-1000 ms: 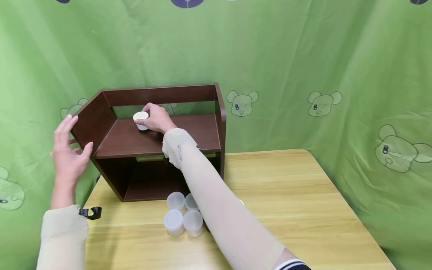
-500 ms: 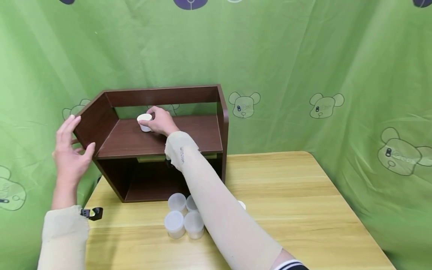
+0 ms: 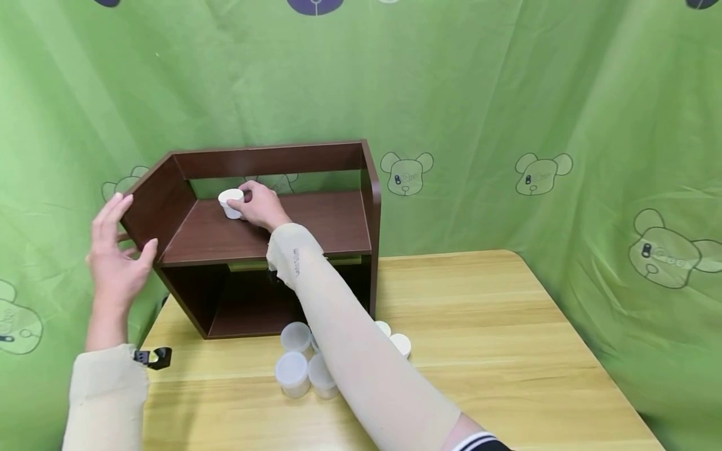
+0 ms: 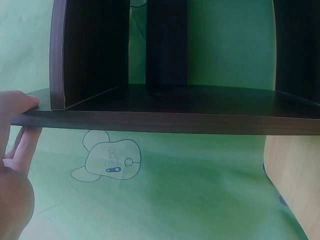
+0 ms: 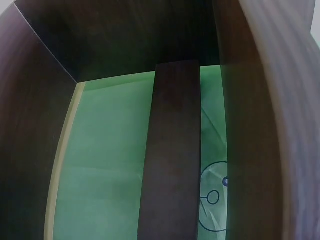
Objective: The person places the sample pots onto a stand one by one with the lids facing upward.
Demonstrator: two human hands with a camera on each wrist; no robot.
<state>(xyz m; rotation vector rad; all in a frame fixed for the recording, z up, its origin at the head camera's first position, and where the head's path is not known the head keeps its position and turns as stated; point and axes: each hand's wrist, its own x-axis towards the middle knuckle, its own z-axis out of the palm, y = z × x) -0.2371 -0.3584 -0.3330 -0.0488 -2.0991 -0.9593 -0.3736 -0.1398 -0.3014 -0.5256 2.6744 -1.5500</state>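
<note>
A small white round jar [image 3: 231,204] stands upright at the left of the top board of a dark brown wooden desk shelf [image 3: 327,216]. My right hand [image 3: 262,207] holds the jar from its right side, thumb in front and fingers behind. At the shelf's left side panel, my left hand [image 3: 115,250] grips the edge between thumb and fingers. In the left wrist view, fingers and thumb [image 4: 22,101] lie on opposite faces of the panel. The right wrist view shows the shelf's lower compartment [image 5: 172,150]; the right hand is out of sight there.
Several translucent lidded tubs [image 3: 292,373] stand on the wooden table [image 3: 479,326] before the shelf, partly hidden by the right forearm. Right of that forearm are white round lids or jars [image 3: 400,345]. A green curtain [image 3: 462,94] hangs behind and on both sides.
My right hand and the white jar have shifted slightly left along the top board. The forearm moved left too, uncovering more white round things on the table. My left hand stays put.
</note>
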